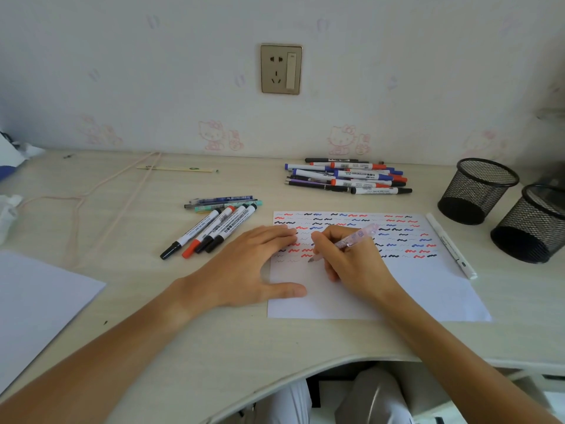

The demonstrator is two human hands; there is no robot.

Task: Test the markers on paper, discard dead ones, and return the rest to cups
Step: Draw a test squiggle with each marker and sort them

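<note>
Pale wood-grain desk (128, 301) against cartoon-cat wallpaper, gold wall socket (281, 69) above. Right hand (351, 261) pinching a pink translucent patterned pen (351, 240), fingers curled round the barrel, tip down on the white test sheet (397, 289) at the start of the lowest row. Left hand (253, 267) flat, fingers straight, pressing the sheet's left edge to steady it. About 9 rows of red, blue and black squiggles filling the upper half, some faint grey, lower half blank. Judged well along but unfinished: near pile of 4 capped whiteboard markers and several thin pens (214, 221) just left of the sheet, larger far pile of mixed markers (348, 177) behind it; which pile is tested cannot be told. 1 white marker (451, 244) along the right edge. 2 black mesh cups (478, 191) at right, apparently holding nothing, so returning still ahead.
</note>
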